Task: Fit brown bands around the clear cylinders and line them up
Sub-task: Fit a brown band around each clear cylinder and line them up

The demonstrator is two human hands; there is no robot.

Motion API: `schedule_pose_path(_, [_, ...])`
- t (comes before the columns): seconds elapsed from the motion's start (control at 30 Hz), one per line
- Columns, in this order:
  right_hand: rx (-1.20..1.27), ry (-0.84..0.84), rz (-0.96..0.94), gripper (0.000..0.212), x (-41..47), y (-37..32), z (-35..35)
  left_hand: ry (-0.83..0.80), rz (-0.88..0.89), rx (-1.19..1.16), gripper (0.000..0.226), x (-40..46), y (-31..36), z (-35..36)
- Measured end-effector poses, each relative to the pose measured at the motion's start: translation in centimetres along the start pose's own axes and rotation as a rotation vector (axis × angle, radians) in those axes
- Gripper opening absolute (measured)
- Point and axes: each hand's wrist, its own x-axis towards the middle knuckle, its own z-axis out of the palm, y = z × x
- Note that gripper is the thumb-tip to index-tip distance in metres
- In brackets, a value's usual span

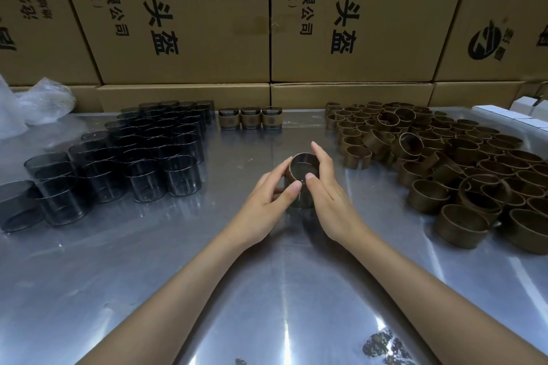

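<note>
Steel table (267,290), cartons (184,18) behind; both hands (268,201) (327,187) grip banded cylinder (303,175).

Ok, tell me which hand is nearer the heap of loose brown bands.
Right. The right hand is beside the heap of loose brown bands; the left hand is farther, across the banded cylinder both hold.

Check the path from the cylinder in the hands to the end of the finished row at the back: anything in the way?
Nothing visible. Bare table lies between the held cylinder and the finished row. Both hands, left and right, grip it. Loose bands lie off to the right.
</note>
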Motion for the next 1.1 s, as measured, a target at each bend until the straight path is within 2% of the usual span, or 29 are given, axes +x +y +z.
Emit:
schedule_pose_path(0.1, [0.102, 0.019, 0.017, 0.047, 0.3, 0.0, -0.1, 0.021, -0.012, 0.040, 0.043, 0.2, -0.2, -0.2])
schedule_pose_path(0.3, [0.319, 0.060, 0.105, 0.033, 0.7, 0.0, -0.1, 0.057, -0.076, -0.075, 0.042, 0.8, -0.4, -0.6])
schedule_pose_path(0.43, [0.340, -0.003, 0.139, 0.027, 0.6, -0.2, 0.2, 0.057, -0.100, -0.177, 0.033, 0.6, 0.0, -0.4])
schedule_pose_path(0.5, [0.317, -0.032, 0.145, 0.023, 0.6, -0.3, 0.3, 0.046, -0.103, -0.187, 0.046, 0.6, 0.1, -0.4])
schedule_pose_path(0.57, [0.297, -0.044, 0.167, 0.020, 0.7, -0.3, 0.3, 0.046, -0.123, -0.154, 0.044, 0.8, -0.2, -0.4])
schedule_pose_path(0.63, [0.275, -0.031, 0.222, 0.024, 0.9, -0.4, 0.4, 0.061, -0.153, -0.142, 0.038, 1.0, -0.3, -0.5])
schedule_pose_path(0.73, [0.165, -0.048, 0.308, 0.050, 1.2, -0.4, 0.6, 0.060, -0.206, -0.133, 0.032, 1.0, -0.3, -0.7])
schedule_pose_path(0.83, [0.092, -0.076, 0.306, 0.061, 1.0, -0.4, 1.0, 0.021, -0.207, -0.104, 0.029, 0.7, 0.3, -0.6])
schedule_pose_path(0.93, [0.124, -0.057, 0.284, 0.060, 0.8, -0.8, 1.3, 0.009, -0.188, -0.078, 0.032, 0.2, 1.2, -0.3])
schedule_pose_path(1.0, [0.187, 0.017, 0.268, 0.053, 0.8, -1.4, 1.3, 0.018, -0.177, -0.098, 0.037, 0.1, 0.9, 0.3])
schedule_pose_path(1.1, [0.361, 0.117, 0.277, 0.045, 0.5, -2.7, 1.5, 0.120, -0.245, -0.299, 0.063, 0.1, 1.4, 1.5])
